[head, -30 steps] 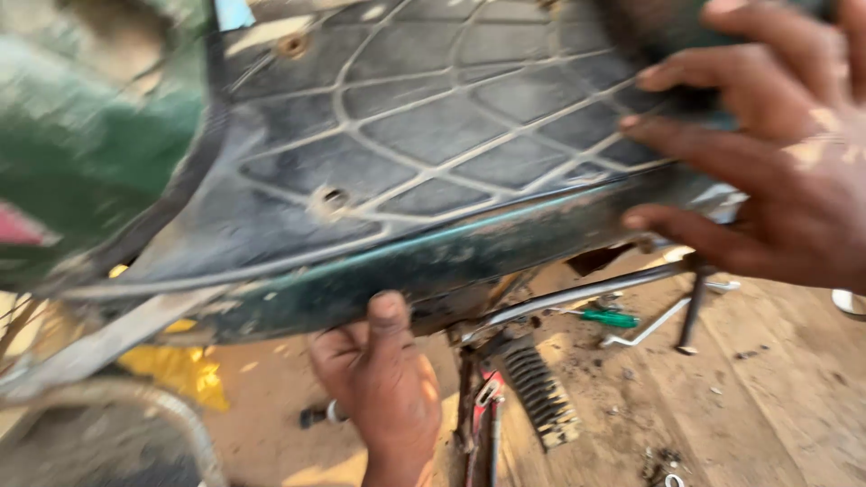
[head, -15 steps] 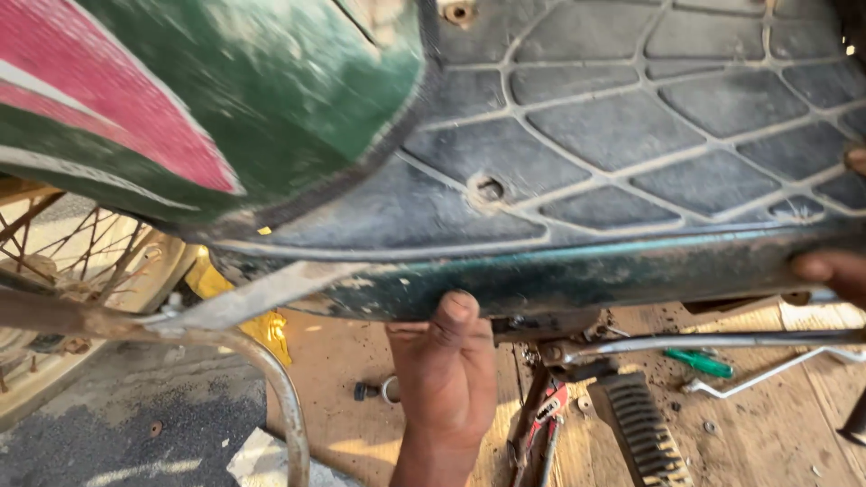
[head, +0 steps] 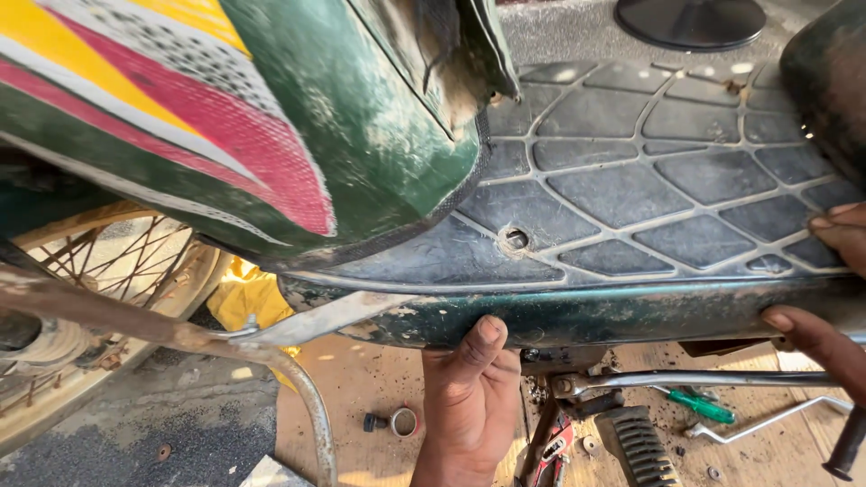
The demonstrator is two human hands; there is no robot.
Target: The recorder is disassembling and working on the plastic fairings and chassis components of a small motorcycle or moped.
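Your left hand (head: 471,401) grips the seat base's (head: 631,207) lower edge from beneath, thumb pressed on it, while your right hand (head: 825,298) clasps that edge farther right along its length.

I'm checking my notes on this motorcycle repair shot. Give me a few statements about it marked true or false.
1. The left hand presses its thumb against the lower edge of the dark ribbed panel. True.
2. The right hand holds the green-handled screwdriver. False: the screwdriver lies on the ground; the hand grips the panel's edge.
3. A spoked wheel shows at lower left. True.
4. The footpeg lies on top of the panel. False: it is below it.
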